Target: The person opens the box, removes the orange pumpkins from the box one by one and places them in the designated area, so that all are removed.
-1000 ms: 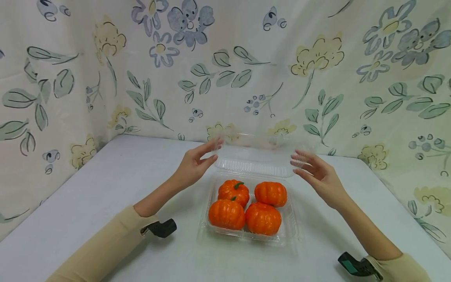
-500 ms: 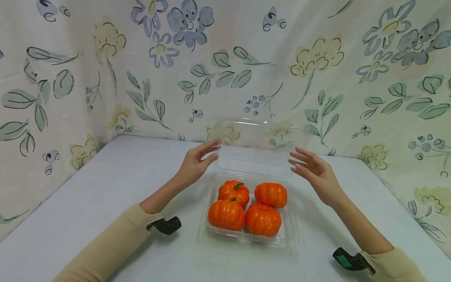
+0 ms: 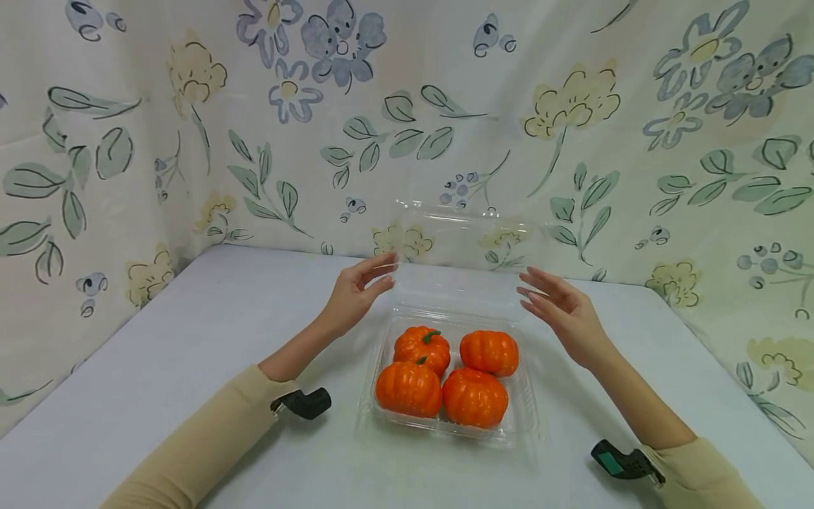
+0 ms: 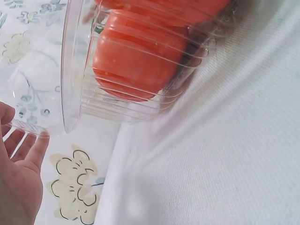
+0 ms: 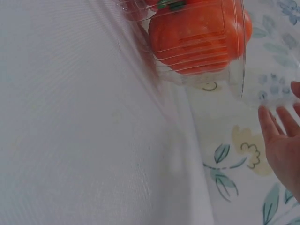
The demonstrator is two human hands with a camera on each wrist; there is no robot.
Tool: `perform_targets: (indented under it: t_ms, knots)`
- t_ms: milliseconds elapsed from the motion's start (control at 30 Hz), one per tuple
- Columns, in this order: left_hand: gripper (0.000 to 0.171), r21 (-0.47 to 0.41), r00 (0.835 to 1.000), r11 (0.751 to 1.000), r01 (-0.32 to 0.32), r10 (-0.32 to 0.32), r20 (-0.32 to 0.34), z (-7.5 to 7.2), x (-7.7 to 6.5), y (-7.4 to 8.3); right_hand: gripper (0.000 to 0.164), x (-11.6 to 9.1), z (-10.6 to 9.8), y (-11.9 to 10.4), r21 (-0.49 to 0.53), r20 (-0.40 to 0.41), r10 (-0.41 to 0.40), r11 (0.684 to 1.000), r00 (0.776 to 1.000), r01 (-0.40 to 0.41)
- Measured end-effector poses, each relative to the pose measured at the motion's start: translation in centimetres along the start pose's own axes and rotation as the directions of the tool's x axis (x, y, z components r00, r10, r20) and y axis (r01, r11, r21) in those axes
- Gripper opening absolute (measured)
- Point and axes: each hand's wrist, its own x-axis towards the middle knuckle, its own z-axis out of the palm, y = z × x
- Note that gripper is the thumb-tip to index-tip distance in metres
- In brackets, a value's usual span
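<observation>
Several small orange pumpkins (image 3: 409, 388) sit in the base of a clear plastic clamshell box (image 3: 526, 413). Its hinged lid (image 3: 458, 237) stands raised behind them, so transparent that the curtain shows through. At the lid's left side is my left hand (image 3: 356, 293), fingers extended and touching the plastic, thumb held apart from them. My right hand (image 3: 571, 314) is at the opposite side, its fingers lightly bent against or very close to the lid. In the left wrist view, fingertips of the left hand (image 4: 21, 173) meet the ribbed lid edge; the right hand (image 5: 283, 145) is partly cut off.
The box rests on a white-covered table (image 3: 286, 452). A floral curtain (image 3: 407, 106) hangs directly behind the table's far edge. Black wrist cameras (image 3: 308, 403) protrude below both forearms, and beige sleeves (image 3: 210, 445) cover the lower arms.
The lid has swung from tilted back to more upright, its top edge rising in the head view. My right hand has shifted slightly left, and the left forearm has moved a little forward.
</observation>
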Motion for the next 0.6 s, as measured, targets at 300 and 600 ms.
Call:
perform_targets:
  t_ms: [300,600]
  knots:
    - [0.045,-0.091,0.999,0.995,0.048,-0.047,0.011,-0.2,0.2,-0.9,0.046,0.7,0.1,0.8,0.022,-0.005,0.031,0.999,0.999,-0.031]
    - [0.049,-0.118,0.993,0.986,0.120,-0.118,0.026,-0.1,0.8,-1.6,0.044,1.2,0.1,1.3,0.032,-0.028,0.099,0.995,0.995,-0.098]
